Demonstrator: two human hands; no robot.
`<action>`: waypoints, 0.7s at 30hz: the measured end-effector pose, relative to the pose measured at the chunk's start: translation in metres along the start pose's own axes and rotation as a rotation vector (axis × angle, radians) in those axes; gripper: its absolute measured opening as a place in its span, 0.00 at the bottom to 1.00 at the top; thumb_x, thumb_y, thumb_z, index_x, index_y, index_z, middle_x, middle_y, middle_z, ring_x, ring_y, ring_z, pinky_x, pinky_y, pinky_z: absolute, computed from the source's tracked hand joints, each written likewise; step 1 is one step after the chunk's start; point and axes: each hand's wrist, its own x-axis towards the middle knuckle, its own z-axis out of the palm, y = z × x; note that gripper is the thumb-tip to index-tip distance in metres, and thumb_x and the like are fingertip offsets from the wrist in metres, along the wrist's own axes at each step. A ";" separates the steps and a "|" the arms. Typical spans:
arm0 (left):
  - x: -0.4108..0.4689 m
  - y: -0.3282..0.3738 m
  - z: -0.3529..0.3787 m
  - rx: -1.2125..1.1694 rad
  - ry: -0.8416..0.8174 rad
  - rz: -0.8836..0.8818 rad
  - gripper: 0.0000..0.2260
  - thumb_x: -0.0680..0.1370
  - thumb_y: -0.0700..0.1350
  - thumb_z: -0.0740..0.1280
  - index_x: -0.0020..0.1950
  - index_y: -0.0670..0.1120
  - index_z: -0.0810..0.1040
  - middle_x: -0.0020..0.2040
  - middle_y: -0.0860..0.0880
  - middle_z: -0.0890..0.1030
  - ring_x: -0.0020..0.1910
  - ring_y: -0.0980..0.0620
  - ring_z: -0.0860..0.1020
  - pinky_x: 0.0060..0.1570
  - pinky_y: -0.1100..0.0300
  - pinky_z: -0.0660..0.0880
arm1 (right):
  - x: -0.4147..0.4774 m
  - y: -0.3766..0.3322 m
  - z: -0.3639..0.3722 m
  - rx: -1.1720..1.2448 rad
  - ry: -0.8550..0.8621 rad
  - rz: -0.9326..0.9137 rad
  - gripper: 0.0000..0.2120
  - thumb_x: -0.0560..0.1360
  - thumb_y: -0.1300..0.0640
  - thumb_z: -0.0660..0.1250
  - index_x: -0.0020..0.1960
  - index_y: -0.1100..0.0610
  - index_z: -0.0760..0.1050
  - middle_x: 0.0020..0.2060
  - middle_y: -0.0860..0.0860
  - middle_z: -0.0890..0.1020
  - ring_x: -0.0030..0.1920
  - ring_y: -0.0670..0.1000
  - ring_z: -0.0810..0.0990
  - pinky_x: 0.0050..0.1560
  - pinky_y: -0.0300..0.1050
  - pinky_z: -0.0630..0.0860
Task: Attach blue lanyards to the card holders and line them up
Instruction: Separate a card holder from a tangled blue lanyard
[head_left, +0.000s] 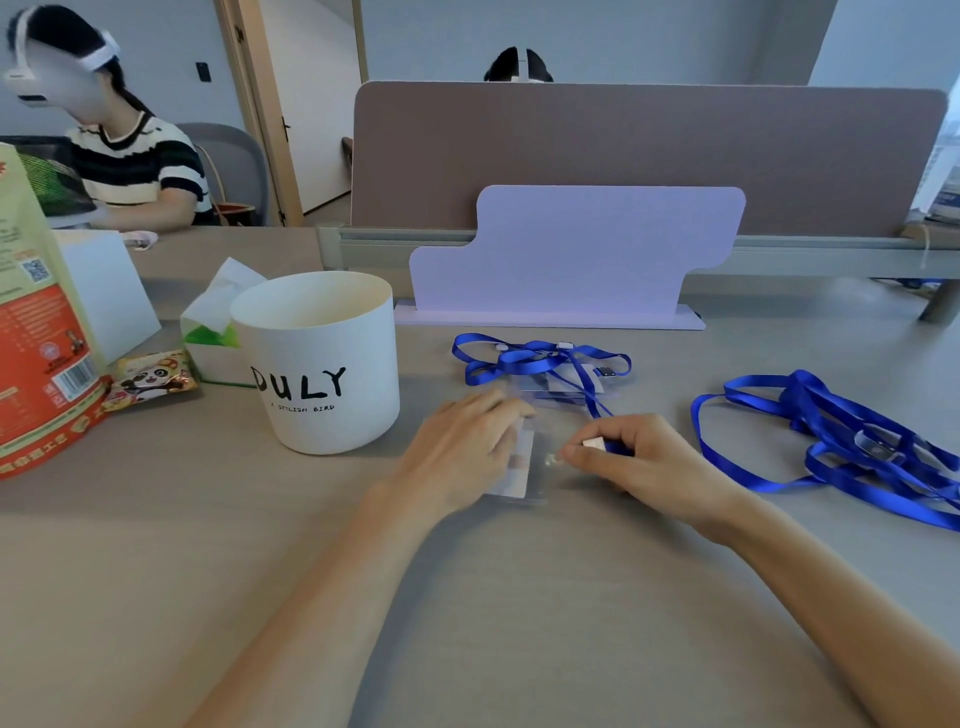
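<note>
As seen from the head, counted on the grey table (519, 597): two clear plastic card holders, as far as blur allows, the near card holder (522, 467) partly under the left hand (467, 452) and the far card holder (558, 391) just behind it. Also one looped blue ribbon lanyard (540, 358) lying across the far card holder, and one tangled heap of blue lanyards (857, 441) well apart to the right, too knotted to count. Left hand spread flat, fingers straight, pressing down on the near card holder. Right hand (644, 457) curled, thumb and forefinger pinching the pale clip (595, 443) at a strap end, just beside the near card holder's right edge. Strap running from that clip away and slightly leftward toward the loops. Long axis of the near card holder too hidden to tell. To the left, one white round tub (317, 364) lettered DULY.
</note>
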 end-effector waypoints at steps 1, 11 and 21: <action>0.000 0.000 0.001 -0.001 0.005 -0.007 0.15 0.82 0.46 0.55 0.67 0.52 0.71 0.64 0.55 0.73 0.63 0.54 0.70 0.56 0.59 0.66 | 0.000 0.000 0.000 0.007 0.000 0.008 0.06 0.76 0.52 0.69 0.43 0.50 0.84 0.29 0.50 0.68 0.30 0.46 0.63 0.29 0.34 0.61; 0.005 0.014 -0.004 0.109 0.335 0.203 0.10 0.77 0.52 0.63 0.42 0.47 0.79 0.40 0.52 0.77 0.41 0.49 0.74 0.42 0.57 0.70 | 0.003 -0.001 -0.001 0.250 0.058 0.107 0.10 0.78 0.54 0.66 0.45 0.60 0.81 0.36 0.52 0.84 0.30 0.48 0.73 0.34 0.42 0.67; 0.002 0.017 -0.002 0.001 0.271 0.277 0.14 0.73 0.58 0.66 0.43 0.48 0.81 0.36 0.54 0.76 0.36 0.52 0.74 0.33 0.63 0.66 | 0.003 0.001 -0.001 0.264 0.007 0.087 0.11 0.78 0.54 0.66 0.48 0.60 0.82 0.39 0.51 0.82 0.31 0.44 0.75 0.33 0.37 0.71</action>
